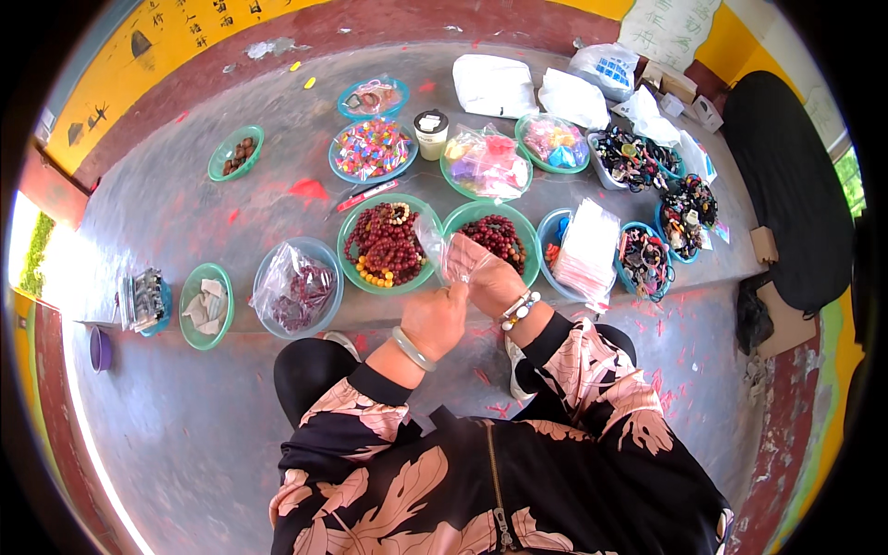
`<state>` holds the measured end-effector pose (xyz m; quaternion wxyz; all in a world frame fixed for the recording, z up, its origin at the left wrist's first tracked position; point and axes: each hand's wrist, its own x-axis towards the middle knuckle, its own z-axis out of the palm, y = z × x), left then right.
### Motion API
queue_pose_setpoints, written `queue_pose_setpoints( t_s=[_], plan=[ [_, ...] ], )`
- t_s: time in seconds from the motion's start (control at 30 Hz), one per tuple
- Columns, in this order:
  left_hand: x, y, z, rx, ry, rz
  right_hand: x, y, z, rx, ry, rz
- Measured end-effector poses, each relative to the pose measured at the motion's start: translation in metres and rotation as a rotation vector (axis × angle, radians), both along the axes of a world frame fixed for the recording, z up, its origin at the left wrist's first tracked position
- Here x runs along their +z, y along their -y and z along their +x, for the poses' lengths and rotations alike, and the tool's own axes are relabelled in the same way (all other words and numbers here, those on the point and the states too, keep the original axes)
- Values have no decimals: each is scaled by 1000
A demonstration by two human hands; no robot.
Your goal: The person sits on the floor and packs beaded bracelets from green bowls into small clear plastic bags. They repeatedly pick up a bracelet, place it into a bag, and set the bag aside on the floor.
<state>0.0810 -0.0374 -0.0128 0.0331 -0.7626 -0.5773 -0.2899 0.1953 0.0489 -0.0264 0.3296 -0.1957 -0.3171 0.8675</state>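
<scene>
A small clear plastic bag (431, 242) is held up between my two hands, in front of the two green bead basins. My left hand (435, 322), with a pale bangle on its wrist, is closed and pinches the bag's near edge. My right hand (497, 285), wearing beaded bracelets, grips the bag from the other side; its fingers show through the plastic, and whether some are inside it I cannot tell. Just beyond lie dark red bead bracelets (377, 233) with some yellow ones in the left green basin (344, 264). More dark red beads (495, 235) fill the right green basin (529, 231).
Left of the beads stand a basin of bagged purple strings (301, 291) and a green basin (211, 344) with pale cloths. Farther back are colourful pieces (370, 150), a lidded cup (431, 134) and a red marker (367, 194). At right, a white packet stack (590, 245) adjoins basins of dark hair ties (645, 259).
</scene>
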Motion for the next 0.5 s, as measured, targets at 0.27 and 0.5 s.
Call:
queue_pose_setpoints(
  t_s=[0.27,0.5],
  plan=[
    [10,4,-2,-70,160,180,18,-1,-4,-69,721,1521],
    [5,3,9,-29,340,67,-29,-30,-2,-37,487,999]
  ],
)
